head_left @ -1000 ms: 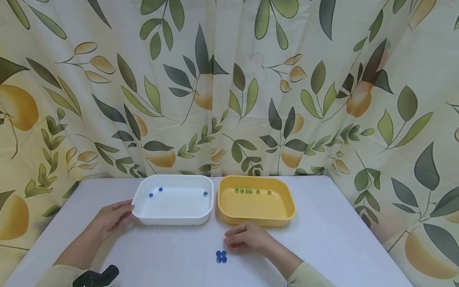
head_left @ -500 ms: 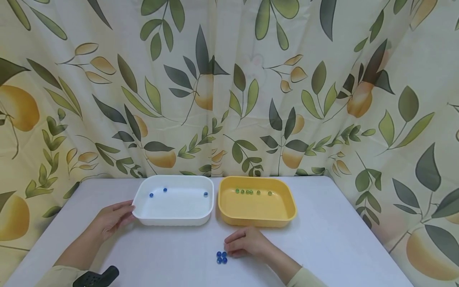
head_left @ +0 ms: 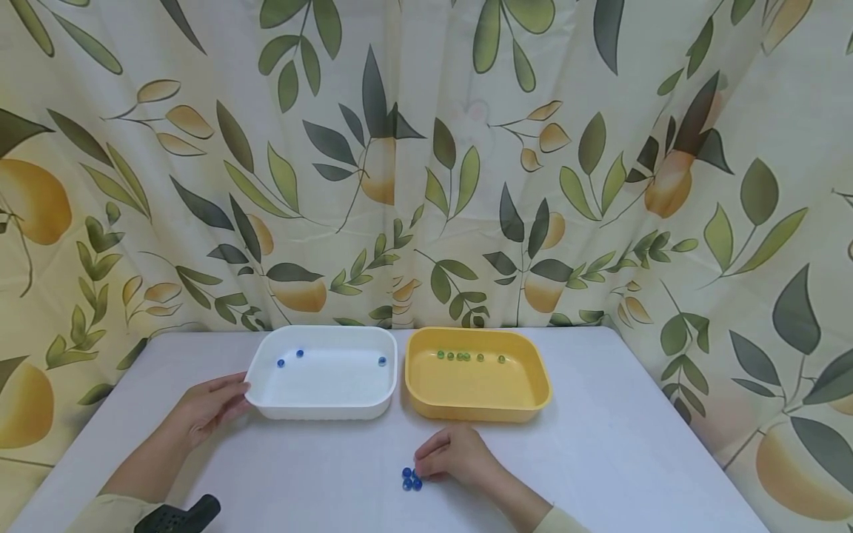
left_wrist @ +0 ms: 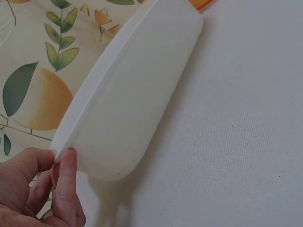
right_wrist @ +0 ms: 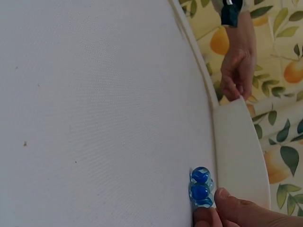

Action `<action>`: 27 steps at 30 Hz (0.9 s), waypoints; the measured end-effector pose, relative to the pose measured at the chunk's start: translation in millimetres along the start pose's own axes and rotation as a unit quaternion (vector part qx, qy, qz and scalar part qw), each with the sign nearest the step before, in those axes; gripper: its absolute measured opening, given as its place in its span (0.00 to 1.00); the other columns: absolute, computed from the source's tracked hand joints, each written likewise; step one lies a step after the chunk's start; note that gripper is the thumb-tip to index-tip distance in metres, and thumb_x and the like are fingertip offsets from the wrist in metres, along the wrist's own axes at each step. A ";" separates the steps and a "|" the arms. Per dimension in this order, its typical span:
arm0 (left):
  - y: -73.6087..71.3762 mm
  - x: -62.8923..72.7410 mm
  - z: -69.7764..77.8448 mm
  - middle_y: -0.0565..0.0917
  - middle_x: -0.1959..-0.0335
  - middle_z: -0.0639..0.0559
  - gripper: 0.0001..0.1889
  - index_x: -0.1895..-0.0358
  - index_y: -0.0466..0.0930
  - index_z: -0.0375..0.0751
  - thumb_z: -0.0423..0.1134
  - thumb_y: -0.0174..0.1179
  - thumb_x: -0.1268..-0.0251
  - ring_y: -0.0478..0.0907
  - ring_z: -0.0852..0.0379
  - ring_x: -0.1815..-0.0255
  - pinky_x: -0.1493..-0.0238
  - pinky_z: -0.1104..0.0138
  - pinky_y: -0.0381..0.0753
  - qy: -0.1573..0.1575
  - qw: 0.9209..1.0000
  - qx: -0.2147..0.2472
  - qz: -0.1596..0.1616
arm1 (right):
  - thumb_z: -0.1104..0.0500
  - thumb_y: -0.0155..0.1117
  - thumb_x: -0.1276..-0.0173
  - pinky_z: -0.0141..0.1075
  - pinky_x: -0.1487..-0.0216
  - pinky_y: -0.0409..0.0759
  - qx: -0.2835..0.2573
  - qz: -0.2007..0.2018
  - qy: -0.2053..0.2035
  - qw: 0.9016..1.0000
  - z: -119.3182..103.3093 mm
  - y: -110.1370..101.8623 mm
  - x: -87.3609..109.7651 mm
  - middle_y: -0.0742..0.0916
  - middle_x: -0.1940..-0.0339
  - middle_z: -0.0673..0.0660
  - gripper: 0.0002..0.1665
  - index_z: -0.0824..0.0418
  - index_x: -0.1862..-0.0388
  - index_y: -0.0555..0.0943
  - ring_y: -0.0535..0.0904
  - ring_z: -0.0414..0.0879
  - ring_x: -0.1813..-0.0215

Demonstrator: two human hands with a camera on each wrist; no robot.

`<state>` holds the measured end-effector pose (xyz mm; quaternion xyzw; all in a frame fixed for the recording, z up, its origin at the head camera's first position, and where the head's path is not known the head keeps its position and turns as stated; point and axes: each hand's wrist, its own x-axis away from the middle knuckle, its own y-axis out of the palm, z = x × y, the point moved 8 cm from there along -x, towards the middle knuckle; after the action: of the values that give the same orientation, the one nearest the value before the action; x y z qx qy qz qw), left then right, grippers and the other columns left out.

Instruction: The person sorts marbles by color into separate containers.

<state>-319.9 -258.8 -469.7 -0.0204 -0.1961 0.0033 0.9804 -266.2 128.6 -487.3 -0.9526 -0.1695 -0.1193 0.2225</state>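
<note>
The person's left hand (head_left: 208, 407) pinches the rim of a white, rounded rectangular plastic tray (head_left: 326, 389) at its near left corner, thumb and fingers closed on the edge. The tray stands by the far edge of a table covered with white cloth (head_left: 613, 459), left of the middle.

The right hand (head_left: 460, 455) is over the table, well short of the far edge and about midway between the left and right edges. Its thumb and fingers are bent and drawn close together at a tight two-by-two cluster of four blue glass marbles (head_left: 407, 485). The fingertips partly cover the far right marble; I cannot tell whether they have closed on it.

Inside the white tray lie three more blue marbles (head_left: 382, 361), two toward its far left corner and one by its right wall. Just beside its right side, also near the table's far edge, stands a yellow, rounded rectangular plastic tray (head_left: 480, 389). Six green glass marbles (head_left: 480, 357) lie in a row in its far half, the middle two close together.

A black device (head_left: 176, 517) sits at the left wrist, by a pale sleeve (head_left: 109, 512). Beyond the table's far edge hangs a cream curtain printed with leaves and orange fruit (head_left: 440, 185).
</note>
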 end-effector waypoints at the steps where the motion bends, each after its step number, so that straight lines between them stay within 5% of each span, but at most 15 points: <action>1: 0.0 0.3 -0.1 0.84 0.62 0.58 0.35 0.28 0.56 0.24 0.38 0.61 0.30 0.85 0.65 0.65 0.52 0.67 0.86 0.001 1.000 -0.002 0.000 | 0.63 0.77 0.46 0.35 0.67 0.88 0.003 0.003 -0.003 1.000 -0.5 0.2 0.1 0.90 0.73 0.55 0.09 0.63 0.66 0.88 0.87 0.43 0.70; 27: 0.5 2.3 1.4 0.84 0.59 0.57 0.36 0.28 0.56 0.24 0.38 0.61 0.31 0.85 0.66 0.64 0.52 0.67 0.86 0.002 1.000 0.004 0.001 | 0.64 0.78 0.47 0.33 0.67 0.86 0.037 0.016 -0.010 0.999 -8.7 0.6 2.3 0.89 0.76 0.54 0.07 0.62 0.69 0.87 0.86 0.41 0.72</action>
<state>-318.3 -258.3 -467.6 -0.0164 -0.1941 0.0051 0.9808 -265.2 124.7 -479.2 -0.9476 -0.1607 -0.0997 0.2575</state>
